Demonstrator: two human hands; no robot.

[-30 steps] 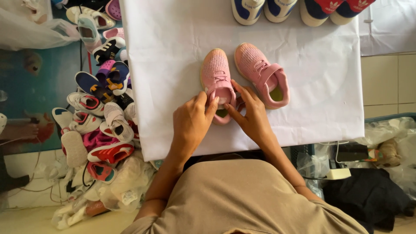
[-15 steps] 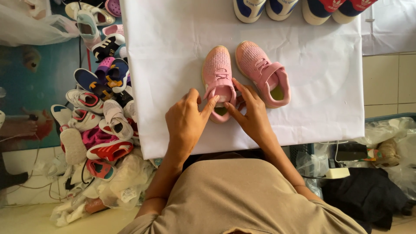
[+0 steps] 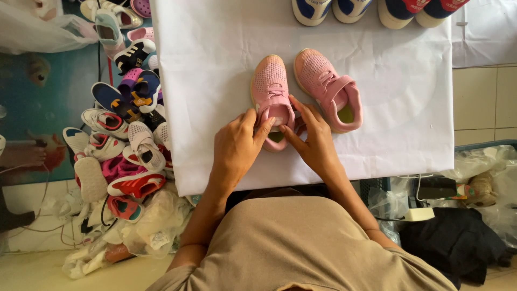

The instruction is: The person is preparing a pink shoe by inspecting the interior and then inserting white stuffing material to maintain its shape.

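I see the white cloth-covered tabletop [image 3: 215, 81] carrying two small pink knit children's shoes. The right-hand pink shoe [image 3: 329, 90] lies apart, strap fastened. The left-hand pink shoe [image 3: 271, 94] sits mid-tabletop; my left hand [image 3: 235, 148] and right hand [image 3: 315, 143] both pinch its strap, so fastening looks unfinished. Blue-and-white shoes [image 3: 323, 8] line the far edge. A heap of mixed shoes [image 3: 121, 124] lies on the floor, obstructing nothing.

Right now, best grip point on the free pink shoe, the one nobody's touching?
Probably the heel collar of the right pink shoe: its opening faces up at the near end, so fingers can hook inside. Come from the right, since both hands, left hand and right hand, crowd the left pink shoe.
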